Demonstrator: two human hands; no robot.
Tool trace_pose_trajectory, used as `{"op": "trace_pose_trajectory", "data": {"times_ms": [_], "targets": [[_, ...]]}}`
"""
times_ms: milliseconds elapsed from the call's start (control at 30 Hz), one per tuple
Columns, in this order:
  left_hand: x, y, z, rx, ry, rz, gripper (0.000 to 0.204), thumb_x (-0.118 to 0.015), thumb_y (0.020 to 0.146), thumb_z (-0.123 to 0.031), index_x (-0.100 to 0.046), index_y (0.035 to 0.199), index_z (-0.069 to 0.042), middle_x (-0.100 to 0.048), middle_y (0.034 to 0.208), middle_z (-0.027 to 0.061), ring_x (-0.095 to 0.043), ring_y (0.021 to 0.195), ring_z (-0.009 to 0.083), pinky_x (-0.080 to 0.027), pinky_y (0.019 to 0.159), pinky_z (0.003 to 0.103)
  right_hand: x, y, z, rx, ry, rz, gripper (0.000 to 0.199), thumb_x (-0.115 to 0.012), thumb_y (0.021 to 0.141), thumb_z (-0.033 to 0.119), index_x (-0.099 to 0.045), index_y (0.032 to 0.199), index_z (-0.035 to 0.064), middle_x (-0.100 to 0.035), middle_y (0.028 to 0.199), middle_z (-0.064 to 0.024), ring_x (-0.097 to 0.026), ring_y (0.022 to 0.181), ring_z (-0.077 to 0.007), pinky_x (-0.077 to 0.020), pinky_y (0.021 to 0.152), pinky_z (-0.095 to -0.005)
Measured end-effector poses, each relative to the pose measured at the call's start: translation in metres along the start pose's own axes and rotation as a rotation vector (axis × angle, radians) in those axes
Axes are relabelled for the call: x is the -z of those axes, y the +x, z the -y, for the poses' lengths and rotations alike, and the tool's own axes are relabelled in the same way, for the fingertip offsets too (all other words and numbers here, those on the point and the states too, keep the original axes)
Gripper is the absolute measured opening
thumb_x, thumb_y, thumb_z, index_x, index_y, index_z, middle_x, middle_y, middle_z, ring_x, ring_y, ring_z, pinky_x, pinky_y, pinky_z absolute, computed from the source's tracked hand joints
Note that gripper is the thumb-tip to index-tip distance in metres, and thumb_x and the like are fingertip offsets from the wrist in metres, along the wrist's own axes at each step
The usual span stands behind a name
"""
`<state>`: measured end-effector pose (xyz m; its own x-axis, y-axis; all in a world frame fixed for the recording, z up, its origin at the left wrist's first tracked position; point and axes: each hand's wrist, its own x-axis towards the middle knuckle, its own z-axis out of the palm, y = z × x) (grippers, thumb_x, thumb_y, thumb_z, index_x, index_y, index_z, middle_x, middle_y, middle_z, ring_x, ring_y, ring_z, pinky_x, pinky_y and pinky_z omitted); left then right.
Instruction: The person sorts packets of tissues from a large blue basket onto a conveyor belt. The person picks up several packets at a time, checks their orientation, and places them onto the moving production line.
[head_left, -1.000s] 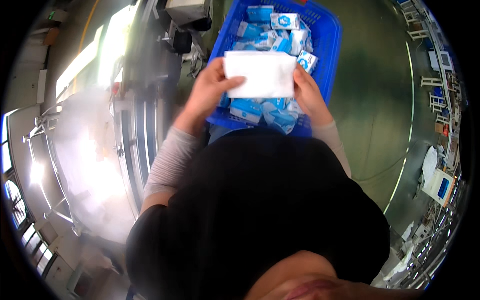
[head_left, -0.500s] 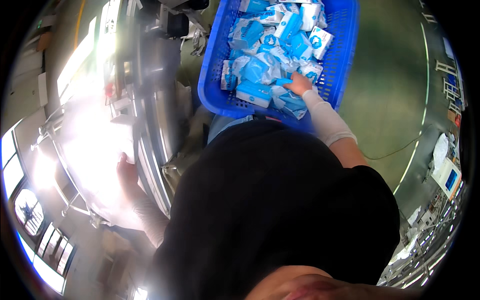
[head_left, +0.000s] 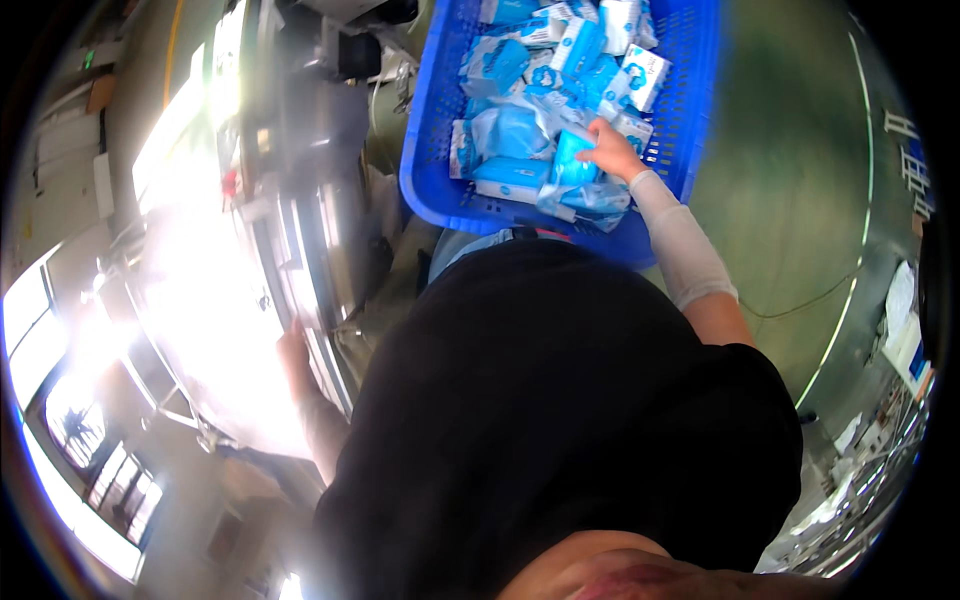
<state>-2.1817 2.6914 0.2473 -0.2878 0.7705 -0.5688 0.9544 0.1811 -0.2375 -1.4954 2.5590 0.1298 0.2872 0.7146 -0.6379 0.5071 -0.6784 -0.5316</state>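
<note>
- Two hands show in this downward fisheye view, set far apart on either side of the person's black-clad body.
- The right hand reaches forward into a blue plastic basket, its pale sleeve stretched over the near rim.
- Its fingers close around a light-blue packet standing on edge among the others, apparently pinched by its top so it lifts free of the pile.
- The packet sits in the near-right part of the basket, touching its neighbours.
- Many more blue-and-white soft packets fill the basket, heaped loosely and overlapping, so any one is hemmed in by the rest.
- The left hand rests low at the edge of a shiny metal bench, seemingly for balance; glare washes it out, so I cannot tell whether its fingers are curled or slack.
- A dark machine part stands just left of the basket.
- A green floor with a curved painted line lies to the right, and cluttered shelving sits at the far right edge.
</note>
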Motion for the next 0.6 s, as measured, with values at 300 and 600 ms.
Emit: {"op": "trace_pose_trajectory", "data": {"times_ms": [300,600], "targets": [[0.119,-0.136,-0.300,-1.195,-0.806,-0.458,0.086,-0.081,0.065,-0.008,-0.037,0.139,-0.007,-0.036,0.146,0.0160,-0.040,0.130,0.0283,-0.043,0.098,0.040,0.072,-0.094,0.067,0.054,1.282,0.183,0.050,-0.058,0.088,0.042,-0.054,0.122,0.0053,-0.063,0.108,-0.0115,-0.064,0.089,-0.0193,-0.0546,0.058,-0.0331],[0.141,-0.216,-0.398,-1.548,-1.205,0.485,0.067,-0.069,0.084,-0.027,-0.035,0.137,-0.003,-0.053,0.119,0.0107,-0.055,0.108,0.0179,-0.046,0.092,0.033,0.101,-0.185,0.100,0.454,0.980,0.027,0.090,-0.016,0.087,0.076,-0.046,0.136,0.0070,-0.061,0.078,-0.0032,-0.056,0.062,-0.0103,-0.0454,0.049,-0.0223]]}}
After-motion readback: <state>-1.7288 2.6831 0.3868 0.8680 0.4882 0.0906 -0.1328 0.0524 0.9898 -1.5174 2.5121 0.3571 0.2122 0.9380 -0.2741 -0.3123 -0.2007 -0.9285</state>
